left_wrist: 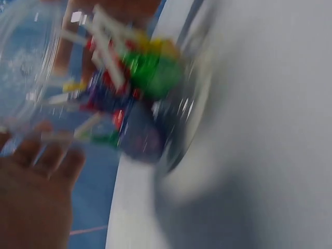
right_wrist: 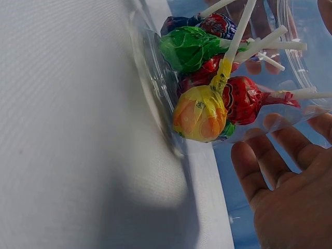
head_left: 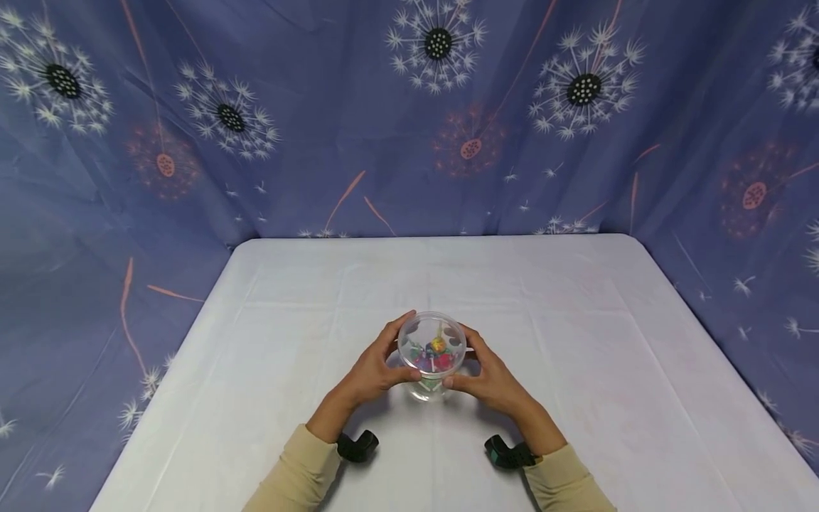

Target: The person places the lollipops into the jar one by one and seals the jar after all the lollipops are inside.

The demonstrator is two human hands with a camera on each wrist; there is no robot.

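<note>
A clear round plastic jar [head_left: 427, 393] is held between both hands near the middle of the white table. The left hand [head_left: 374, 373] grips its left side, thumb at the front just under the rim and fingers around the side. On the right side, the right hand [head_left: 493, 377] holds it the same way. Inside lie several wrapped lollipops with white sticks. The right wrist view shows a yellow-orange lollipop [right_wrist: 199, 114], a green lollipop [right_wrist: 189, 49] and a red lollipop [right_wrist: 243, 101]. The jar's bottom is close over the tabletop. Motion blurs the left wrist view.
A white cloth covers the table [head_left: 307, 284]. Blue curtains [head_left: 345, 107] with dandelion prints hang behind it and along both sides. Black wrist cameras are strapped to both forearms, below beige sleeves [head_left: 297, 469].
</note>
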